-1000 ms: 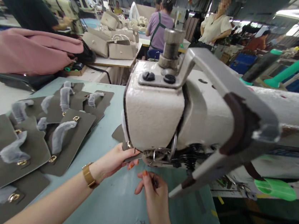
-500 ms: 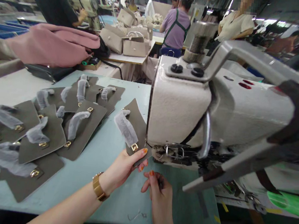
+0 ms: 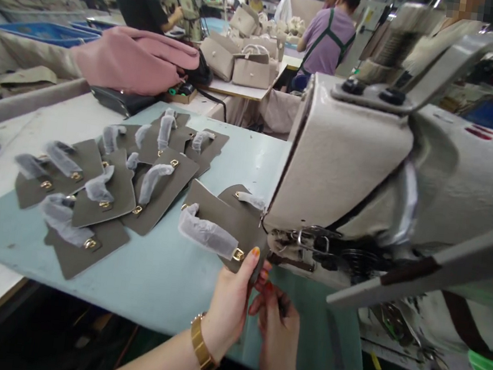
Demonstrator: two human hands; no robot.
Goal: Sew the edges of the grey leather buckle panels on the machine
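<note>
My left hand (image 3: 231, 302) grips the lower corner of a dark taupe bag panel (image 3: 221, 212), thumb on top and fingers underneath. This panel carries a plastic-wrapped handle (image 3: 207, 235) with gold buckles and is tilted up from the table. Behind it, another panel (image 3: 233, 194) with a wrapped handle lies beside the sewing machine head (image 3: 342, 166). My right hand (image 3: 280, 328) is closed just below the held corner, its fingertips close to my left fingers. What it pinches, if anything, is hidden. Part of the held panel's right edge is beside the machine's needle area.
Several similar panels (image 3: 106, 187) with wrapped handles lie overlapping on the blue-green table (image 3: 155, 284) to the left. Beyond are a pink cloth (image 3: 131, 62), a black bag (image 3: 122, 99) and beige handbags (image 3: 251, 70). A grey metal bar (image 3: 396, 279) slants near my right hand. Co-workers are farther back.
The view has turned left. The held panel is raised and tilted, and a second panel now shows behind it. My right hand has come closer to my left.
</note>
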